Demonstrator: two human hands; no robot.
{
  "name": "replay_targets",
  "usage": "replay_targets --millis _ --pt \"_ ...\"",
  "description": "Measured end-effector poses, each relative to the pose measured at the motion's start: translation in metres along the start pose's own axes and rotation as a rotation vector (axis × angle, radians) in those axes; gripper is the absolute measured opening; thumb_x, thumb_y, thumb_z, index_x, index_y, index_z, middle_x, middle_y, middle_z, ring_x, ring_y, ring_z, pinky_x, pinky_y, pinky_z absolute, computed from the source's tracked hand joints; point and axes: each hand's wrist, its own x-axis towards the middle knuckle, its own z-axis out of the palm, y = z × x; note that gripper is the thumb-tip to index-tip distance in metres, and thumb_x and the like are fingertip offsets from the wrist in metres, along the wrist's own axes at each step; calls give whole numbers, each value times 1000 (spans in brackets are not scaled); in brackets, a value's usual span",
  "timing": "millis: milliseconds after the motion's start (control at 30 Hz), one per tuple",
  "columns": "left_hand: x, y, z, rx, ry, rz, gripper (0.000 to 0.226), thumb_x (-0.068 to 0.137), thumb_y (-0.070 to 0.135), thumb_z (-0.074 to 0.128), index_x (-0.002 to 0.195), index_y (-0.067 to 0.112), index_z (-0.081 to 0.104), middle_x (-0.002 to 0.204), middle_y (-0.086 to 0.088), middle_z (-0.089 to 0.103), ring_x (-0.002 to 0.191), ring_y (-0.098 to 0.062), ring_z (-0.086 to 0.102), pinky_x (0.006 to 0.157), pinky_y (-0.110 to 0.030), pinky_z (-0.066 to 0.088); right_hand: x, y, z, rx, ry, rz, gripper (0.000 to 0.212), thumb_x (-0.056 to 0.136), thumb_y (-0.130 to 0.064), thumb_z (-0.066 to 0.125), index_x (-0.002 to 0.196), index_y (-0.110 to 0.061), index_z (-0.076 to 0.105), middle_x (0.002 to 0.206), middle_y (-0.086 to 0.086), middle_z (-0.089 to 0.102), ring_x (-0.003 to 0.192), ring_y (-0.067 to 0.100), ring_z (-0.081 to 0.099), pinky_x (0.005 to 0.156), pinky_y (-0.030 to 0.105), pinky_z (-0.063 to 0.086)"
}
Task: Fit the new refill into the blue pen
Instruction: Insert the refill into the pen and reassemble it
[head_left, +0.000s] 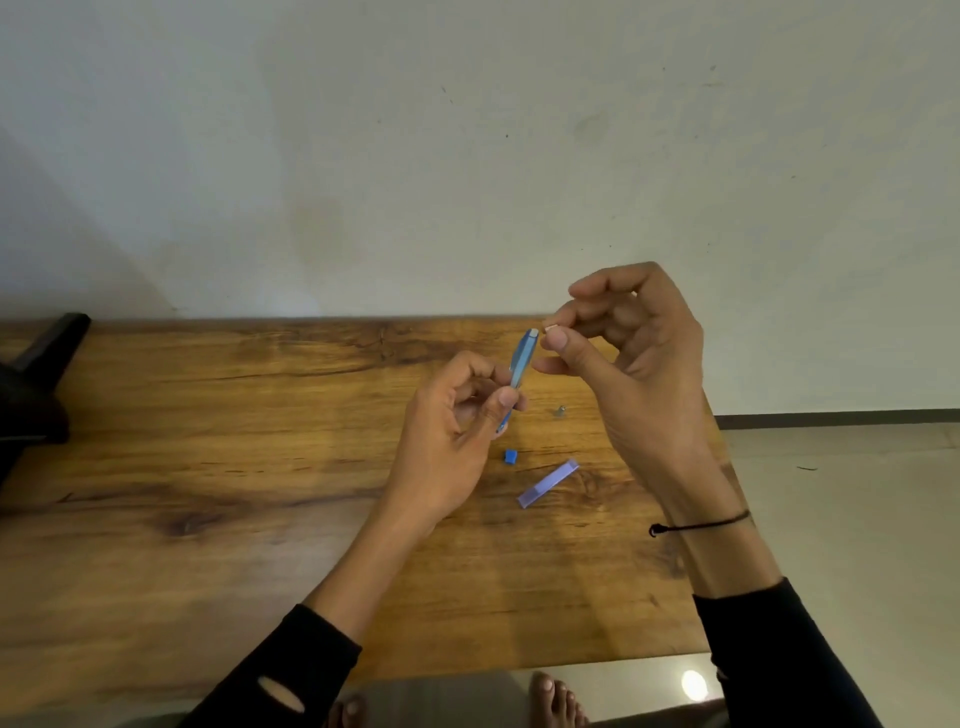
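My left hand (457, 415) grips the blue pen barrel (522, 361) near its lower end and holds it upright, tilted slightly right, above the wooden table (260, 441). My right hand (623, 353) is just right of the barrel's top, with thumb and forefinger pinched on a small pale piece (550, 327). I cannot tell what that piece is. A small blue cap piece (510, 456), a pale purple translucent pen cap (549, 483) and a tiny metal tip (560, 412) lie on the table below my hands. I see no refill clearly.
A dark object (36, 384) stands at the table's left end against the wall. The table's right edge (719, 431) drops off to a tiled floor. My bare feet (558, 699) show under the near edge.
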Motion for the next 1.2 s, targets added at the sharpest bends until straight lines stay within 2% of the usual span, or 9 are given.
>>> replay_targets --millis 133,333,533,667,800,900,967,1100,1200 --pt "0 -3 0 24 2 -10 5 106 15 69 106 19 66 100 -2 83 102 -18 81 88 -47 69 -3 -8 0 -64 -19 2 28 97 -5 77 114 -18 59 101 11 71 92 28 81 65 42 68" --pt "1 -5 -2 118 27 37 14 103 17 72 102 31 68 96 0 83 94 -6 80 80 -26 62 -4 -12 -1 -241 -42 -30 29 98 -1 73 113 -24 62 96 3 73 89 20 79 65 35 68" --pt "0 -5 -2 162 41 51 21 102 16 74 98 35 68 92 -1 82 93 -11 80 83 -32 65 -4 -12 -4 -305 -59 -48 31 98 1 72 112 -25 62 97 7 72 89 21 78 63 32 68" --pt "0 -5 -1 209 49 45 19 101 15 76 97 33 69 91 3 80 93 -12 78 83 -33 64 -4 -13 -7 -395 -116 -87 32 100 1 70 113 -26 61 95 -3 70 88 16 76 59 29 66" --pt "-2 -4 -4 294 41 59 13 100 15 76 100 27 70 98 15 76 95 -5 73 80 -15 56 -3 -15 -9 -543 -187 -115 37 99 5 68 110 -29 59 93 -10 68 89 13 74 56 27 65" --pt "-3 -3 -5 310 44 76 13 100 15 76 100 27 70 93 15 76 96 -2 71 78 -12 53 -2 -16 -9 -510 -174 -83 34 97 7 70 105 -26 62 90 -2 68 87 16 75 55 28 65" --pt "-3 -1 -5 317 46 90 16 101 16 75 98 31 69 92 16 75 96 -2 72 78 -16 56 -1 -18 -11 -398 -131 0 30 93 5 77 102 -21 64 88 6 69 85 19 77 57 28 66" --pt "-5 0 -7 412 30 152 20 102 15 73 96 32 65 97 17 74 100 -7 73 78 -48 67 3 -19 -22 -363 -169 124 31 86 5 84 96 -20 67 78 5 70 78 19 81 63 32 68" --pt "-6 0 -8 456 20 183 16 103 16 72 98 31 65 98 16 75 102 -6 73 80 -50 66 3 -19 -24 -415 -197 131 32 85 6 84 94 -20 68 76 5 71 76 19 81 64 32 68"
